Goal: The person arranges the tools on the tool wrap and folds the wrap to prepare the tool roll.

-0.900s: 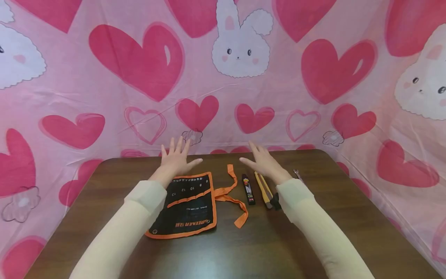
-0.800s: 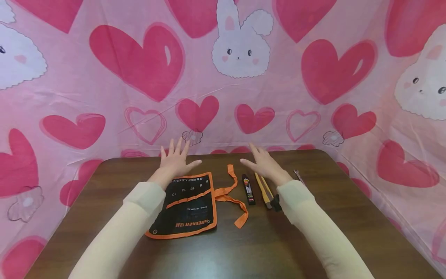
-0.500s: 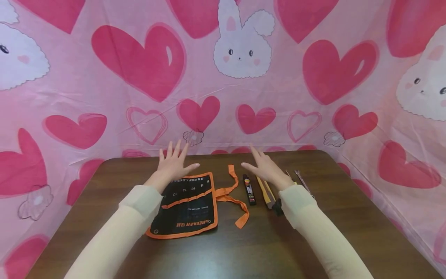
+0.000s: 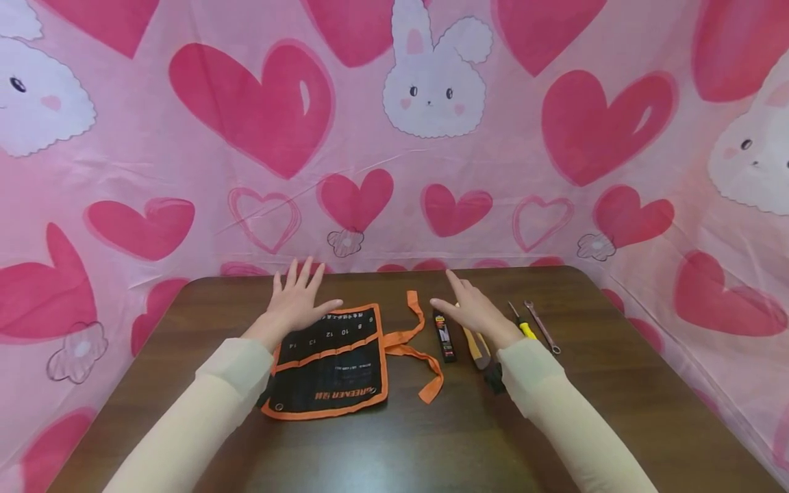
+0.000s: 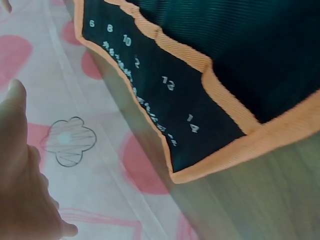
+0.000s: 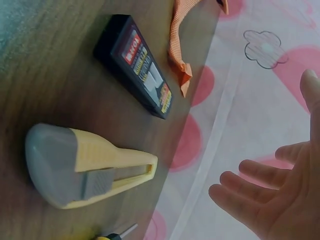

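My left hand (image 4: 294,305) hovers over the back left of a black tool pouch (image 4: 345,366) with orange trim and numbered pockets, its fingers spread and holding nothing. The pouch lies flat, and its orange tie straps (image 4: 403,341) trail to the right. My right hand (image 4: 474,311) is held above the yellow utility knife (image 6: 100,167), fingers extended, nothing in them; it hides part of the knife in the head view. Beside the knife lies a small black labelled case (image 6: 137,70). Farther right are a yellow-and-black screwdriver (image 4: 526,329) and a metal wrench (image 4: 542,330).
Everything rests on a dark brown wooden table (image 4: 364,452). Behind it and along the sides hangs a pink cloth (image 4: 394,157) printed with hearts and rabbits. A dark object (image 4: 495,376) shows by my right wrist, its kind unclear.
Both hands have lowered slightly; the left has moved a little leftward, the right slightly rightward. The screwdriver and more of the wrench now show beside my right sleeve. The tools stay put.
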Tool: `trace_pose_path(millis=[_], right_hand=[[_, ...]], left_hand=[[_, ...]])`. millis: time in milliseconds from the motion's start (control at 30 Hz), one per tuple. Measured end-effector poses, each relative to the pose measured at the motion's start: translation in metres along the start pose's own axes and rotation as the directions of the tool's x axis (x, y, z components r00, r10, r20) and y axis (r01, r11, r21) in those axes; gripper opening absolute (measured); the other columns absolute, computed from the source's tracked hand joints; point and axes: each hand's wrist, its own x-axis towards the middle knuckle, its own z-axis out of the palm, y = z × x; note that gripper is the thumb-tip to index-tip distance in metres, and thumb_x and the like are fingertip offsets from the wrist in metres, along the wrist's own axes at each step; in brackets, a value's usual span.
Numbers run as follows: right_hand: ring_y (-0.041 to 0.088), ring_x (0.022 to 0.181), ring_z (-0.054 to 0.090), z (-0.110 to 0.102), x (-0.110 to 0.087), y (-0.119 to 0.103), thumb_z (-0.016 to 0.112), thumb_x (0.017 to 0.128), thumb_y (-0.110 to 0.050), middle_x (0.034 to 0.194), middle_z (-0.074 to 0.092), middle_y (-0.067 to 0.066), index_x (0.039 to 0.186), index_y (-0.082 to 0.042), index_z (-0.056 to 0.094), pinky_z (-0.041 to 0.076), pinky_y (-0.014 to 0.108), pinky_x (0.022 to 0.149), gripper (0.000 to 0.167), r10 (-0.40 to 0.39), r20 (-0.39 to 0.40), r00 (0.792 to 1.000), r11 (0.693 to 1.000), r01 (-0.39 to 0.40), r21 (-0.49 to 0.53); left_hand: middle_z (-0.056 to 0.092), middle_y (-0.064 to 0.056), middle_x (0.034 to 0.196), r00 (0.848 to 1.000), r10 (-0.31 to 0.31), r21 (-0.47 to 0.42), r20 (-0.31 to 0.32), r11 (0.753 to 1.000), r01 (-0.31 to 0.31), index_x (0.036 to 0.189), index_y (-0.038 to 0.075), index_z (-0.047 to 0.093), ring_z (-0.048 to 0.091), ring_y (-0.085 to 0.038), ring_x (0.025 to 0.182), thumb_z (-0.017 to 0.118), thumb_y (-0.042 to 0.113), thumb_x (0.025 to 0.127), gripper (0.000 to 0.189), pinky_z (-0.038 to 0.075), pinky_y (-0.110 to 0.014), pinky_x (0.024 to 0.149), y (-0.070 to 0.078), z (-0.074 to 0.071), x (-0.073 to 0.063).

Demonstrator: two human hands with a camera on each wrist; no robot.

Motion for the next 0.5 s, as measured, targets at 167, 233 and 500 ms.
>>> trace_pose_path(millis=[167,233,500], right_hand=[[0.043,0.131,0.022,0.004,-0.001,0.004,0.045,0.086,-0.063,0.148,0.017,0.024,0.149,-0.01,0.008,0.022,0.06,0.1,0.09,0.014,0.004,1.0,1.0,-0.014,0.001],[0.042,0.131,0.021,0.006,-0.002,0.005,0.045,0.086,-0.063,0.148,0.017,0.024,0.149,-0.01,0.008,0.022,0.06,0.1,0.09,0.019,0.008,1.0,1.0,-0.019,-0.002],[0.042,0.132,0.022,0.013,-0.006,0.007,0.046,0.086,-0.062,0.147,0.021,0.022,0.148,-0.01,0.01,0.012,0.064,0.101,0.088,0.038,0.014,0.999,0.999,-0.038,-0.019]], left_hand=[[-0.001,-0.019,0.152,1.0,0.015,-0.011,-0.012,1.0,-0.016,0.148,0.007,0.01,-0.009,-0.041,0.135,0.048,0.06,0.086,0.09,-0.009,-0.062,0.101,-0.006,0.005,-0.003],[0.001,-0.02,0.151,1.0,0.022,-0.017,-0.016,1.0,-0.023,0.148,0.007,0.011,-0.008,-0.041,0.135,0.049,0.059,0.086,0.089,-0.007,-0.062,0.101,-0.007,0.007,-0.005],[0.0,-0.021,0.151,0.998,0.057,-0.028,0.008,0.998,-0.057,0.147,0.004,0.012,-0.007,-0.041,0.135,0.05,0.055,0.087,0.088,-0.003,-0.063,0.102,-0.017,0.014,-0.01]])
